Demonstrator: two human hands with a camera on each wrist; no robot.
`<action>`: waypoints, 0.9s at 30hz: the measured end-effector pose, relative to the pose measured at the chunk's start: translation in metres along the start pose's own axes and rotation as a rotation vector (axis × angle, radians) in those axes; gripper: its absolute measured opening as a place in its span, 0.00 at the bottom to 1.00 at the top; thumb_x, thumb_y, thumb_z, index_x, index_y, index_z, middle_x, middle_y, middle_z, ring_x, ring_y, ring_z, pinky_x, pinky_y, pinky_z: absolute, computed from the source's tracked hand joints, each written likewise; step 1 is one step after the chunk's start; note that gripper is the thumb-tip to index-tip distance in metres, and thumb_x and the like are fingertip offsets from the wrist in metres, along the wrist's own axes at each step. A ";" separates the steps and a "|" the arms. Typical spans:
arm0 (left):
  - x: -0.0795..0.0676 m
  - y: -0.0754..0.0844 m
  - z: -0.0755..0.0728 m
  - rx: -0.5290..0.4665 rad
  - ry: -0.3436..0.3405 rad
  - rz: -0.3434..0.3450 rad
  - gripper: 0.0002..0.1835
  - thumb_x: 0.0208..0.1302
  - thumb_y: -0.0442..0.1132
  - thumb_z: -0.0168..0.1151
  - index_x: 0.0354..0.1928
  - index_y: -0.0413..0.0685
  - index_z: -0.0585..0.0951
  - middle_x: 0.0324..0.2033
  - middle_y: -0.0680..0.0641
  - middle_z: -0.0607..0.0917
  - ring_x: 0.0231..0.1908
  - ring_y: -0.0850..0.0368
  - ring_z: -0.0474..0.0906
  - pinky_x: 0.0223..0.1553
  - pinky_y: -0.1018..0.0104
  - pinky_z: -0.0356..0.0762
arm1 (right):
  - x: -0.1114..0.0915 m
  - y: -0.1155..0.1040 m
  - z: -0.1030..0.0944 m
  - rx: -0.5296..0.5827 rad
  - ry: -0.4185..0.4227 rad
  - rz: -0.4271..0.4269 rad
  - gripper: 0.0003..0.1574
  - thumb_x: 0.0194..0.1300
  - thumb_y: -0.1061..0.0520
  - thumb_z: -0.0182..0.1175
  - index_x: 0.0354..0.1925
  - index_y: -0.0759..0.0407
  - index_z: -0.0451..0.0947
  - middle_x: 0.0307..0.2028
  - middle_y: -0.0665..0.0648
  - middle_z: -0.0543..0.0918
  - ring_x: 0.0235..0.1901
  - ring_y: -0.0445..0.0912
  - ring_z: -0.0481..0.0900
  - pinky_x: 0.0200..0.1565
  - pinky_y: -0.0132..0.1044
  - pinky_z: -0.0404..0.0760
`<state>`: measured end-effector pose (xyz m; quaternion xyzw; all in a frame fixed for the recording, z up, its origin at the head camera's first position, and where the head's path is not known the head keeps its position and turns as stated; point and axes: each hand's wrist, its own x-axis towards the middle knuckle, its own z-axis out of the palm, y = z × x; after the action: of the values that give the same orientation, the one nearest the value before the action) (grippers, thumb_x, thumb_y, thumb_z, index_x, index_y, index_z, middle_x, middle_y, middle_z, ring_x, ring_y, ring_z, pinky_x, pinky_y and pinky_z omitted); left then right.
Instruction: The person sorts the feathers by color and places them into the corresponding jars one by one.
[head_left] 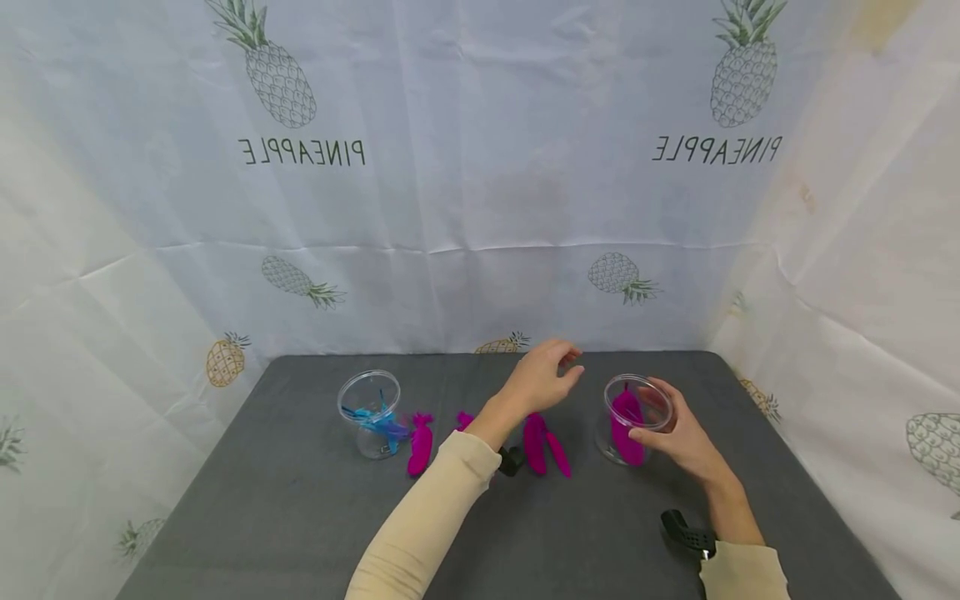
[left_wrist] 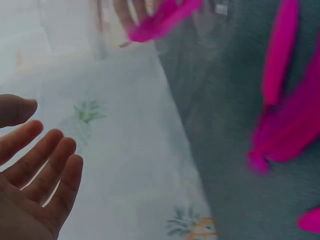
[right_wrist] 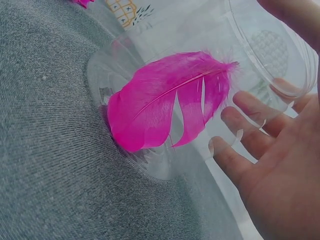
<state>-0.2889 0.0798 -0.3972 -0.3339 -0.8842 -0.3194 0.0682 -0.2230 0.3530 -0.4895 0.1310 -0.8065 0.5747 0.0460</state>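
Observation:
My right hand (head_left: 678, 429) grips a clear plastic cup (head_left: 606, 408) near its rim, thumb in front and fingers around the far side. Inside the cup a bright pink feather (right_wrist: 165, 105) leans with its quill end toward the rim. My left hand (head_left: 542, 375) hovers over the back of the table, fingers loosely bent and holding nothing. Below it and to its side, pink feathers lie on the cloth: a wide one (head_left: 535, 446) with a slim one (head_left: 558, 454) beside it, and another (head_left: 464, 420) partly hidden by my left forearm.
At the left of the dark grey table (head_left: 262, 508) stands a second clear cup (head_left: 372, 450) with blue feathers (head_left: 386, 423) in it. A pink feather (head_left: 421, 446) lies close to its right. White curtains (head_left: 480, 200) printed with pineapples surround the table's back and sides.

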 end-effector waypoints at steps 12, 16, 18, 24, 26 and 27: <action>-0.022 -0.052 0.019 -0.152 -0.078 -0.185 0.19 0.75 0.44 0.61 0.62 0.46 0.78 0.56 0.45 0.80 0.55 0.51 0.77 0.56 0.57 0.77 | 0.000 0.003 -0.001 -0.005 0.001 -0.025 0.58 0.64 0.66 0.69 0.78 0.63 0.42 0.72 0.71 0.61 0.72 0.70 0.55 0.58 0.19 0.67; -0.029 -0.064 0.024 -0.229 -0.103 -0.254 0.21 0.72 0.43 0.64 0.63 0.42 0.77 0.56 0.42 0.80 0.55 0.48 0.77 0.56 0.53 0.77 | 0.000 0.003 -0.001 -0.007 0.003 -0.021 0.58 0.64 0.66 0.69 0.78 0.63 0.42 0.72 0.72 0.61 0.72 0.70 0.55 0.58 0.19 0.67; -0.032 -0.070 0.025 -0.261 -0.120 -0.290 0.23 0.70 0.42 0.66 0.63 0.41 0.77 0.56 0.40 0.80 0.55 0.47 0.77 0.55 0.52 0.77 | 0.000 0.004 -0.001 -0.009 0.004 -0.023 0.58 0.64 0.66 0.69 0.78 0.63 0.43 0.72 0.72 0.61 0.72 0.69 0.55 0.58 0.18 0.67; -0.038 -0.082 0.031 -0.288 -0.176 -0.378 0.27 0.65 0.41 0.72 0.63 0.40 0.77 0.53 0.41 0.81 0.53 0.46 0.77 0.52 0.50 0.78 | 0.001 0.005 -0.002 -0.004 -0.005 -0.045 0.57 0.64 0.67 0.68 0.78 0.62 0.42 0.72 0.72 0.60 0.72 0.65 0.56 0.59 0.17 0.65; -0.039 -0.085 0.033 -0.279 -0.197 -0.393 0.28 0.63 0.41 0.73 0.63 0.41 0.77 0.53 0.42 0.81 0.53 0.45 0.78 0.53 0.50 0.78 | 0.001 0.006 -0.002 -0.002 -0.008 -0.048 0.57 0.64 0.67 0.67 0.78 0.62 0.42 0.72 0.72 0.60 0.73 0.64 0.56 0.60 0.17 0.64; -0.040 -0.086 0.035 -0.273 -0.208 -0.399 0.29 0.63 0.41 0.74 0.63 0.41 0.77 0.53 0.42 0.81 0.53 0.45 0.78 0.53 0.50 0.78 | 0.001 0.006 -0.002 -0.004 -0.008 -0.048 0.57 0.64 0.67 0.68 0.78 0.62 0.42 0.72 0.72 0.60 0.73 0.65 0.56 0.59 0.17 0.65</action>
<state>-0.3098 0.0300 -0.4824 -0.1899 -0.8836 -0.4068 -0.1329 -0.2255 0.3562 -0.4939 0.1526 -0.8045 0.5712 0.0569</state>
